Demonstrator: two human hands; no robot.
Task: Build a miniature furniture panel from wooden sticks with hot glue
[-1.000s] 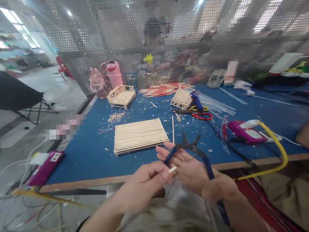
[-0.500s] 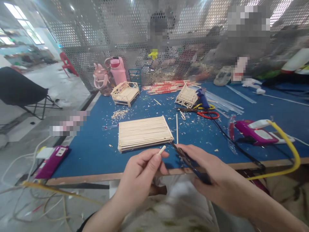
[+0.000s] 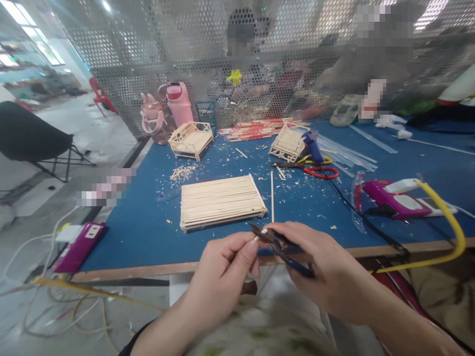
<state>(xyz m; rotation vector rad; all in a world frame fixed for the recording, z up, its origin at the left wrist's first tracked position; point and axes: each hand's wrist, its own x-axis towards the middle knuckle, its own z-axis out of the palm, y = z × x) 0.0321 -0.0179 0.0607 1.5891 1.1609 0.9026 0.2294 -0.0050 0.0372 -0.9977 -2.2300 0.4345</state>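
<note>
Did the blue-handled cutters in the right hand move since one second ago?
Yes. Against the wooden panel, the cutters swung left; their tips now meet the stick held by the left hand.

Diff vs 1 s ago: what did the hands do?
The right hand swung the blue-handled cutters from pointing up to pointing left, until their tip meets the end of the wooden stick. The left hand kept its grip on that stick. The slatted panel stayed put.
</note>
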